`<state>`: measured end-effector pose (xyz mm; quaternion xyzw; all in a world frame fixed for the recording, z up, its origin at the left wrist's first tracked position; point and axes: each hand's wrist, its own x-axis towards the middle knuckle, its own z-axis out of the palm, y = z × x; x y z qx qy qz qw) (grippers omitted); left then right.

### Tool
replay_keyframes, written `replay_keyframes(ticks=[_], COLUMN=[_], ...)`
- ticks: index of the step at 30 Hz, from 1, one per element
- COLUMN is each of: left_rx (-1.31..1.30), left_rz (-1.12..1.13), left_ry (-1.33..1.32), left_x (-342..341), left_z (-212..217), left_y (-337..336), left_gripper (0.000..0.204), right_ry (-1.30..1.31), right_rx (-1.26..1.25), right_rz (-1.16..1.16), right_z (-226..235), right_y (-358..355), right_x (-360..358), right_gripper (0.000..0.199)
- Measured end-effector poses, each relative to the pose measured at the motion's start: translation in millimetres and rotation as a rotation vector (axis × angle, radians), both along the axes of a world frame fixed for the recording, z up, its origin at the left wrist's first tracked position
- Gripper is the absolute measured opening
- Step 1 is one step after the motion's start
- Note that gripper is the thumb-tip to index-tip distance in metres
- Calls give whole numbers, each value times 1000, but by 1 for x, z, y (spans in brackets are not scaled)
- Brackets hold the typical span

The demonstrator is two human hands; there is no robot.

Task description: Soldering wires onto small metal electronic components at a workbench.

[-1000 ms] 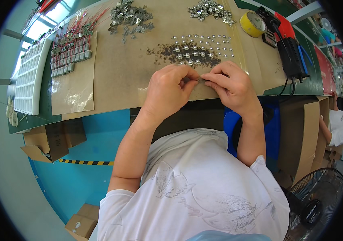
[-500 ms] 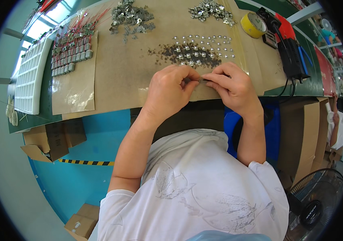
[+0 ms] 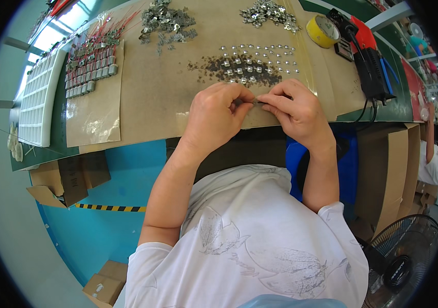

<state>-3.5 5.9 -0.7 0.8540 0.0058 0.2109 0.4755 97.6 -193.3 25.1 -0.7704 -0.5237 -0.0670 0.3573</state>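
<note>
We see a small metal part (image 3: 255, 102) pinched between both hands at the near edge of the workbench, just above frame centre, too tiny and hidden to tell its shape. Left hand (image 3: 214, 115) sits at 9 o'clock of it, fingers curled, thumb and forefinger closed on the part; right hand (image 3: 296, 110) at 3 o'clock, fingertips (image 3: 266, 98) closed on the same part, so the two hands meet tip to tip. At 12 o'clock of the hands, near, we note rows of small shiny metal pieces (image 3: 257, 59) laid over a patch of dark debris (image 3: 219, 65) on the brown cardboard sheet (image 3: 173, 97). Further at 12, two loose heaps of metal clips (image 3: 167, 20), (image 3: 268, 10). At 2 o'clock, a roll of yellow tape (image 3: 323, 31), then a red and black tool with a cable (image 3: 365, 56) on the green bench top (image 3: 398, 102). At 10 o'clock, a clear plastic bag (image 3: 96, 102) with rows of small grey components with red wires (image 3: 93, 59), and beyond it at 9 to 10 a white gridded tray (image 3: 38, 97). At 8 o'clock below the bench, an open cardboard box (image 3: 67, 177) on blue floor; at 4 to 5 o'clock a black fan (image 3: 401, 262). At 3 o'clock, far right edge, another person's white sleeve (image 3: 432, 164).
</note>
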Motion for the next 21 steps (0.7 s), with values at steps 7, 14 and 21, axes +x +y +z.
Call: replay_keyframes(ticks=[7,14,21], left_rx=[0,18,44], left_rz=[4,0,-13], left_ry=[12,-3,-46], left_x=[0,1,2], left_z=[-1,-1,-6], left_y=[0,0,1], left_gripper=[15,15,12], right_ry=[-44,-117,-142], right_rx=[-24,-57,-127], right_rz=[4,-7,-44], right_z=[1,2,8], right_y=[-1,1,4], right_x=[-1,-6,-12], right_gripper=[27,28,28])
